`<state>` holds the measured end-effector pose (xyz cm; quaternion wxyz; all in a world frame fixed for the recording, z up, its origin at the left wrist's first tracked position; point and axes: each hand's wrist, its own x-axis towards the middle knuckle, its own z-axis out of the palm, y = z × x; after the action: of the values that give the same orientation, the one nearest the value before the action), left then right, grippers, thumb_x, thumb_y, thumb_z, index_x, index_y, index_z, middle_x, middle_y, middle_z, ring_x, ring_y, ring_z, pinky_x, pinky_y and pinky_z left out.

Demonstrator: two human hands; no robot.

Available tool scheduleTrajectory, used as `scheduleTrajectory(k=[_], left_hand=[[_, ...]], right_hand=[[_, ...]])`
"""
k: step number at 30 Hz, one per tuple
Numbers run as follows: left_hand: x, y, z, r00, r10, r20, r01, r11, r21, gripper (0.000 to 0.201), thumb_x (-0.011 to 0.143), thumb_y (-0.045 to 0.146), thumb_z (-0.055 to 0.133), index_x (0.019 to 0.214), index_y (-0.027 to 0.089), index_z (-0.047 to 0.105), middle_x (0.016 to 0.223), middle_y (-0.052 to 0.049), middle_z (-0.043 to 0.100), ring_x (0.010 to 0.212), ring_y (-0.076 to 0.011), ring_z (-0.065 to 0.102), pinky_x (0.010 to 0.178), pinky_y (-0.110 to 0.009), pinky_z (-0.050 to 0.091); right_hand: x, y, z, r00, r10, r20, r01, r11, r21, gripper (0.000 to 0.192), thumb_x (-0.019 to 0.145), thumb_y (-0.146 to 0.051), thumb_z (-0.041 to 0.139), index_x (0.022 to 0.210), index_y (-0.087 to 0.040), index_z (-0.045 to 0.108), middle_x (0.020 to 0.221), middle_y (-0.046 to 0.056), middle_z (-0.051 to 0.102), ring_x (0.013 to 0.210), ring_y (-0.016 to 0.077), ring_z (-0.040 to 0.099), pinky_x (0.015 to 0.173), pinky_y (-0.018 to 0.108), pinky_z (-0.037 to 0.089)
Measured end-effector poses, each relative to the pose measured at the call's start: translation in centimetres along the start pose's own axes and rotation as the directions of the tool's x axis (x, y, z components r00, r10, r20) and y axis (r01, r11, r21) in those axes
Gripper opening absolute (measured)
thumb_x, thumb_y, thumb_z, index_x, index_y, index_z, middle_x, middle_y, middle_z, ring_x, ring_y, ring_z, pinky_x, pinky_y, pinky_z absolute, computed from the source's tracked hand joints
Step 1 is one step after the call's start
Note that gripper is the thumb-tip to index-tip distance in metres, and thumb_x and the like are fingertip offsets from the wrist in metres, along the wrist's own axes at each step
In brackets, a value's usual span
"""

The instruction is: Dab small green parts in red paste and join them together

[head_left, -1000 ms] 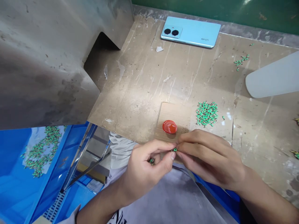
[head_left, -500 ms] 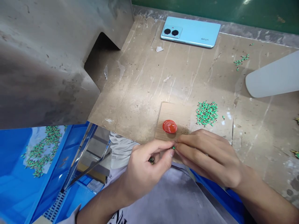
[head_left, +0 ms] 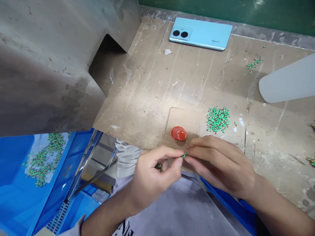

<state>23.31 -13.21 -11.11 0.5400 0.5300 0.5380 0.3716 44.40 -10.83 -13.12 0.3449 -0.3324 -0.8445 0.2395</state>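
Both hands meet at the near edge of the bench (head_left: 157, 98): the left hand (head_left: 151, 178) and the right hand (head_left: 219, 164) pinch 1 tiny green part (head_left: 184, 154) between thumb and fingertips, just in front of the red cap (head_left: 178, 133). More green bits (head_left: 158, 167) sit cupped in the left palm, though how many is hard to tell at this size. For a clean result, I judge the pinch should stay light and right at the tips, with the wrists braced against the edge so the part does not roll or drop into the lap. A pile of green parts (head_left: 218, 119) lies just beyond the right hand's knuckles; the blue phone (head_left: 200, 33) rests at the far edge.
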Motion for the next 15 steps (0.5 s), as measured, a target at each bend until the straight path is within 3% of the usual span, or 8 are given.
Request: scheduleTrajectory(k=[5, 11, 15], left_hand=[[-0.07, -0.23, 0.11, 1.000, -0.009, 0.011, 0.010, 0.999, -0.044, 0.014, 0.085, 0.006, 0.072, 0.092, 0.015, 0.080, 0.055, 0.007, 0.063, 0.041, -0.0047, 0.047, 0.042, -0.015, 0.040], [-0.62, -0.52, 0.12, 0.993, -0.113, 0.019, 0.114, 0.993, -0.032, 0.012, 0.089, 0.014, 0.075, 0.100, 0.016, 0.079, 0.080, -0.004, 0.082, 0.061, -0.0138, 0.074, 0.053, -0.016, 0.053], [-0.52, -0.50, -0.02, 0.998, -0.062, 0.018, 0.061, 0.998, 0.010, 0.014, 0.088, 0.012, 0.075, 0.100, 0.016, 0.080, 0.073, -0.002, 0.079, 0.053, -0.0107, 0.066, 0.050, -0.016, 0.051]], right_hand=[[0.38, -0.11, -0.46, 0.998, 0.028, 0.049, -0.034, 0.993, 0.112, 0.014, 0.105, -0.013, 0.064, 0.119, -0.013, 0.065, 0.102, 0.012, 0.077, 0.098, 0.0237, 0.076, 0.086, 0.035, 0.064], [0.14, -0.18, -0.48, 0.998, 0.035, 0.058, -0.047, 0.977, 0.209, 0.017, 0.103, -0.009, 0.066, 0.118, -0.017, 0.065, 0.103, 0.010, 0.076, 0.093, 0.0208, 0.074, 0.080, 0.033, 0.064], [0.13, -0.15, -0.41, 0.998, 0.024, 0.062, -0.037, 0.979, 0.200, 0.017, 0.103, -0.007, 0.065, 0.117, -0.015, 0.066, 0.103, 0.011, 0.075, 0.093, 0.0209, 0.074, 0.081, 0.033, 0.063]])
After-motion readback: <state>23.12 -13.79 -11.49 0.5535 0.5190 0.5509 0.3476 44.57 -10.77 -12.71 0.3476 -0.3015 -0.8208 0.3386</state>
